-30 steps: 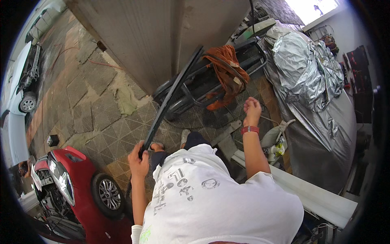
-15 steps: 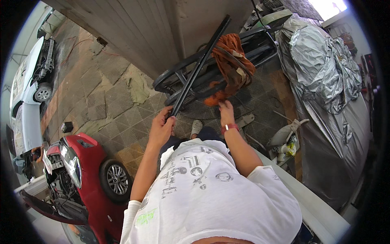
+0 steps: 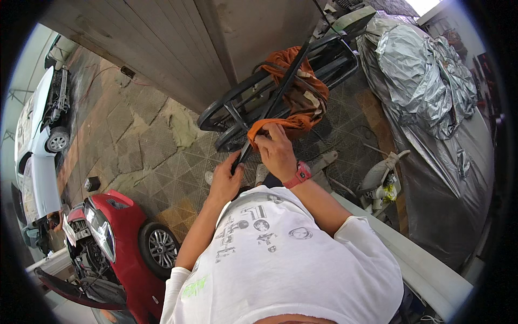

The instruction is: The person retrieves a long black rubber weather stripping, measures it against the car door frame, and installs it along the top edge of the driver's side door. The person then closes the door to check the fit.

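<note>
A grey panel spanned the floor's far edge. A silver cover was heaped along the floor's right edge, and a red car with its front opened stood toward the near left corner. Below the panel was a black frame, its left end lower than its right. An orange cloth hung across the frame's middle, a fold of it drawn out past the near edge. A dark strip ran slantwise in front of the frame, its near end toward the person.

The left hand had its fingers curled narrowly about the strip's near end. The right hand, a red watch on its wrist, had its fingers closed on the drawn fold.

Change noted: half a second earlier the right hand was only at the cloth's lower edge, and the strip lay to the cloth's left. Since then the fold had been brought over the strip and the hands had come close together. In this inspector's judgement, cloth and strip were now being worked together, consistent with wiping.

Not established: the strip beneath the fold was hidden, as was the right thumb; the strip's far end was indistinct against the frame, and whether it rested there could not be told.
</note>
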Demonstrator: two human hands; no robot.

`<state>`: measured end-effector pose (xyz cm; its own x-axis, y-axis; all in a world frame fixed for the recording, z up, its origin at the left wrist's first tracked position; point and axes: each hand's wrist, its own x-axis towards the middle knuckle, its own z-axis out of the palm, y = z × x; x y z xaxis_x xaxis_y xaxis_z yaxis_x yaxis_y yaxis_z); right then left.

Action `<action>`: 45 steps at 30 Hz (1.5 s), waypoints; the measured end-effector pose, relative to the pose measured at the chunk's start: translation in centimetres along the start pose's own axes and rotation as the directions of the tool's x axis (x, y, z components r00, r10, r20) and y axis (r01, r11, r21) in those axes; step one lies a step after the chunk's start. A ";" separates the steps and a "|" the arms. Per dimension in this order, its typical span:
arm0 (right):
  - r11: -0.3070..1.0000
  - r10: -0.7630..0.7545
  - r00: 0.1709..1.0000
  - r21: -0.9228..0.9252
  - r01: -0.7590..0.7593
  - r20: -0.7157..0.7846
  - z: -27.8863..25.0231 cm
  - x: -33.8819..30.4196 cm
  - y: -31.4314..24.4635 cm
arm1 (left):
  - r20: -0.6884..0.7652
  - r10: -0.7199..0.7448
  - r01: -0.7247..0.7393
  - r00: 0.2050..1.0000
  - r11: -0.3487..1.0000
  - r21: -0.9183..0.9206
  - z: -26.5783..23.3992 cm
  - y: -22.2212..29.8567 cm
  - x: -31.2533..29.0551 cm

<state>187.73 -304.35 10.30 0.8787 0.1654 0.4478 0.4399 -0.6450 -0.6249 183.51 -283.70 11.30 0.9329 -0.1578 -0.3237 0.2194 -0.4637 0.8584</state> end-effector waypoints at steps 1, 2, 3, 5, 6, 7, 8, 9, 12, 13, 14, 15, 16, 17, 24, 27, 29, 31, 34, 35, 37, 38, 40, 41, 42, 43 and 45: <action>1.000 0.011 1.000 -0.025 -0.011 0.003 0.0 0.5 0.4 | 0.007 -0.011 0.011 1.000 1.000 -0.022 0.0 -1.4 -0.2; 0.999 -0.003 1.000 -0.052 0.002 -0.011 -0.2 1.1 1.0 | 0.013 -0.023 0.024 1.000 0.999 -0.045 0.0 -2.1 -0.6; 0.997 -0.018 1.000 -0.079 0.016 -0.023 -0.5 1.8 1.9 | -0.008 0.011 -0.011 1.000 0.999 -0.031 0.1 -2.6 -1.1; 0.991 -0.038 0.999 -0.126 0.033 -0.037 -1.4 3.7 3.4 | -0.046 0.082 -0.082 0.996 0.997 0.007 0.0 -3.0 -1.7; 0.986 -0.045 0.998 -0.165 0.037 -0.042 -1.7 4.6 4.3 | -0.053 0.086 -0.087 0.995 0.996 -0.016 -0.1 -3.4 -2.1; 0.978 -0.050 0.998 -0.204 0.040 -0.048 -2.1 5.3 5.3 | -0.058 0.091 -0.093 0.994 0.995 -0.039 0.0 -4.2 -2.3; 0.969 -0.060 0.997 -0.242 0.046 -0.051 -2.5 6.2 6.2 | -0.067 0.095 -0.099 0.993 0.993 -0.063 -0.1 -4.6 -2.6; 0.954 -0.080 0.995 -0.293 0.059 -0.061 -3.0 7.2 7.3 | -0.067 0.114 -0.118 0.991 0.992 -0.050 -0.3 -4.8 -2.8; 0.916 -0.067 0.994 -0.400 0.028 -0.084 -4.7 10.6 10.5 | -0.054 0.136 -0.136 0.989 0.991 0.003 -1.5 -4.5 -3.2; 0.913 -0.010 0.996 -0.406 -0.027 -0.088 -5.3 11.6 11.6 | -0.040 0.116 -0.115 0.992 0.993 0.028 -2.1 -3.7 -3.4; 0.918 0.060 0.993 -0.385 -0.096 -0.104 -5.7 12.7 12.8 | -0.029 0.094 -0.092 0.995 0.994 0.053 -2.5 -3.3 -3.5; 0.916 0.130 0.985 -0.365 -0.164 -0.116 -6.1 13.6 13.9 | -0.036 0.117 -0.115 0.993 0.992 0.051 -2.6 -3.8 -3.5; 0.912 0.194 0.973 -0.342 -0.225 -0.123 -6.1 14.4 13.9 | -0.051 0.138 -0.135 0.989 0.990 0.049 -2.5 -4.5 -3.3; 0.915 0.143 0.981 -0.359 -0.182 -0.132 -5.8 14.3 13.6 | -0.064 0.160 -0.157 0.985 0.986 0.048 -2.5 -5.1 -3.1; 0.962 -0.076 0.997 -0.264 0.075 0.005 -2.5 8.7 6.0 | -0.070 0.104 -0.109 0.992 0.992 -0.066 -2.0 -6.3 -2.2; 0.988 -0.063 0.994 -0.133 0.075 0.093 0.1 4.2 0.8 | -0.058 0.096 -0.100 0.994 0.993 -0.068 -1.8 -5.1 -1.9; 0.995 -0.097 0.985 -0.020 0.101 0.145 1.6 1.0 -2.0 | -0.026 0.063 -0.065 0.998 0.995 -0.080 -1.7 -4.5 -1.6; 0.986 -0.146 0.965 0.107 0.125 0.217 2.3 -1.2 -3.9 | -0.012 -0.012 0.009 1.000 0.975 -0.221 -1.7 -2.2 -1.7; 0.988 -0.118 0.993 0.096 0.117 0.004 1.1 -0.3 -3.9 | -0.023 -0.032 0.022 0.999 0.933 -0.359 -1.9 -1.4 -1.1; 0.995 0.023 0.999 0.098 -0.021 -0.027 0.9 0.1 -3.3 | -0.022 0.005 -0.013 1.000 0.916 -0.402 -2.2 -0.9 -0.6; 0.981 0.025 0.999 0.194 -0.017 -0.039 0.3 1.0 -3.9 | 0.053 0.015 0.013 0.999 0.867 -0.499 -3.3 0.2 -0.1; 0.970 0.027 0.999 0.241 -0.015 -0.046 0.1 1.4 -4.1 | 0.018 0.020 -0.008 1.000 0.858 -0.514 -3.9 0.7 -0.7; 0.957 0.079 0.975 0.290 -0.016 -0.210 0.5 1.0 -3.0 | -0.051 0.039 -0.060 0.998 0.841 -0.537 -4.7 1.3 -1.8; 0.906 0.204 0.944 0.415 -0.081 -0.261 0.5 0.9 -2.8 | -0.128 0.074 -0.132 0.989 0.826 -0.548 -5.3 1.0 -2.6; 0.833 0.331 0.898 0.537 -0.133 -0.291 0.4 0.8 -2.5 | -0.203 0.108 -0.205 0.973 0.808 -0.553 -6.3 0.4 -3.9; 0.808 0.407 0.882 0.544 -0.225 -0.240 0.1 0.5 -1.7 | -0.280 0.134 -0.273 0.951 0.790 -0.549 -7.4 -0.1 -5.0; 0.771 0.388 0.890 0.613 -0.173 -0.237 0.0 1.3 -2.9 | -0.369 0.150 -0.340 0.917 0.776 -0.531 -9.6 1.3 -5.7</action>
<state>187.61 -302.23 12.67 0.9092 -0.2804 0.3078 0.3010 -0.0682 -0.9512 181.20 -275.02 18.13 0.9940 0.1072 -0.0218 0.0049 0.1562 0.9877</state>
